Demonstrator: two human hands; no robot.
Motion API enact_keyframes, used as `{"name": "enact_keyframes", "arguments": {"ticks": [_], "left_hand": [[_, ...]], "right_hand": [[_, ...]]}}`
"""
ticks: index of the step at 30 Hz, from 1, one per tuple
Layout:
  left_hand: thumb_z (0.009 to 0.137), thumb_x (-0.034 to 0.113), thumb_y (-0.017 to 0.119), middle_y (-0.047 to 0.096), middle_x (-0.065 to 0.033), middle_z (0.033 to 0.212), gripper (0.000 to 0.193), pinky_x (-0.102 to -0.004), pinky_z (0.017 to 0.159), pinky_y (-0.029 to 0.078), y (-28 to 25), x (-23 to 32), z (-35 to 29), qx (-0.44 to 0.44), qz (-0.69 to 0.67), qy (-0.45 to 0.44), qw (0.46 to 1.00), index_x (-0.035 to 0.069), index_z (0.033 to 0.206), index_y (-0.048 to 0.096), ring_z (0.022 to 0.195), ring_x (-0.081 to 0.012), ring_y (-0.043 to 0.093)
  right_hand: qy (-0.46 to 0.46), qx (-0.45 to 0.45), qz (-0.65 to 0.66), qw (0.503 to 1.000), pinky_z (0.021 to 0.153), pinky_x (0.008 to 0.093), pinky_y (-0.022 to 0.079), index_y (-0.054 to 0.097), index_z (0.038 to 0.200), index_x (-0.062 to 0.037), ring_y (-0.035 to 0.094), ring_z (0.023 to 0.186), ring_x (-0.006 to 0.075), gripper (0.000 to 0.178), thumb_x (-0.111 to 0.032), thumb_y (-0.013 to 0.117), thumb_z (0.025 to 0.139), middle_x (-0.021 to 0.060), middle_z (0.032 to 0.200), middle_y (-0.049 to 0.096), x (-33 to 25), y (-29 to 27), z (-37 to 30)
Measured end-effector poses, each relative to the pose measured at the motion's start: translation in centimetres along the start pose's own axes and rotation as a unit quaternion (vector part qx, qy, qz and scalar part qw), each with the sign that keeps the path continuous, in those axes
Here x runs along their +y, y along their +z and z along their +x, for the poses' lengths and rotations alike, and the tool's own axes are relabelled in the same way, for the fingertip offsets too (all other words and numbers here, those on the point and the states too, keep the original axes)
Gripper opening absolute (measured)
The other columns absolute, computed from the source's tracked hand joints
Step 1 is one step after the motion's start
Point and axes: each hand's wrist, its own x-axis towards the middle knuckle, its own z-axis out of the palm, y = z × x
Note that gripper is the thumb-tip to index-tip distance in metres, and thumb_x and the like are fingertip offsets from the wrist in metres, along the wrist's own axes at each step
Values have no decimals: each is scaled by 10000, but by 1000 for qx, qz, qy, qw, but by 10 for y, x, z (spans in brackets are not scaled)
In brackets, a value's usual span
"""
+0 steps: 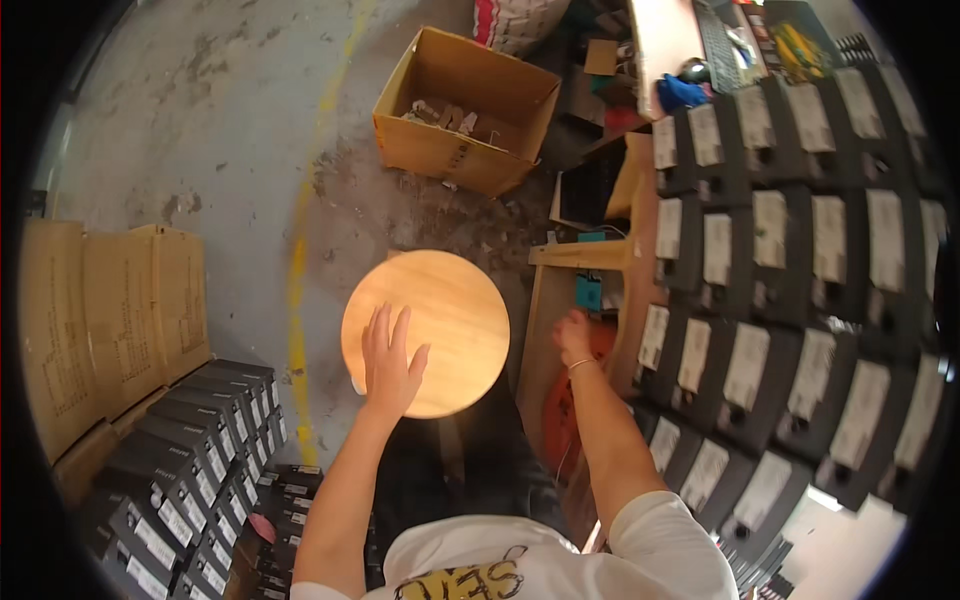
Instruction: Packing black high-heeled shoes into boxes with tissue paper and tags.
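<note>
A round, pale wooden stool top [455, 310] is in the middle of the view, in front of my body. On its left part lies my left hand [392, 360], palm down, with the fingers spread and holding nothing. My right hand [574, 335] reaches beside a wooden frame [590, 253] to the right of the stool top. Its fingers are curled in, and anything inside them is hidden. Just below that hand is a red-orange object [560, 405], partly covered by my forearm.
Dark shoe boxes [790, 230] with white labels are stacked high at the right. More dark boxes [190, 460] stand at lower left, beside brown cartons [120, 310]. An open cardboard box [455, 150] with scraps inside sits ahead. A yellow line [297, 260] runs along the floor.
</note>
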Motion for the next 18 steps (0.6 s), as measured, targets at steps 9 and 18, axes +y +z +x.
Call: {"name": "enact_keyframes", "arguments": {"ticks": [9, 18], "left_hand": [[824, 276, 597, 294, -275, 1427, 568, -611, 1067, 181, 54, -29, 16, -9, 184, 9, 983, 31, 1310, 433, 1325, -457, 271], [859, 292, 577, 208, -276, 1462, 608, -642, 1060, 154, 55, -28, 11, -50, 183, -11, 982, 20, 1355, 356, 1347, -484, 184]], "right_hand": [[-37, 189, -506, 841, 963, 390, 425, 495, 1283, -11, 530, 1151, 342, 446, -128, 576, 860, 246, 1268, 524, -2, -65, 192], [4, 12, -649, 760, 1029, 411, 373, 438, 1348, -71, 407, 1272, 361, 708, -290, 746, 748, 175, 1386, 435, -27, -74, 200]]}}
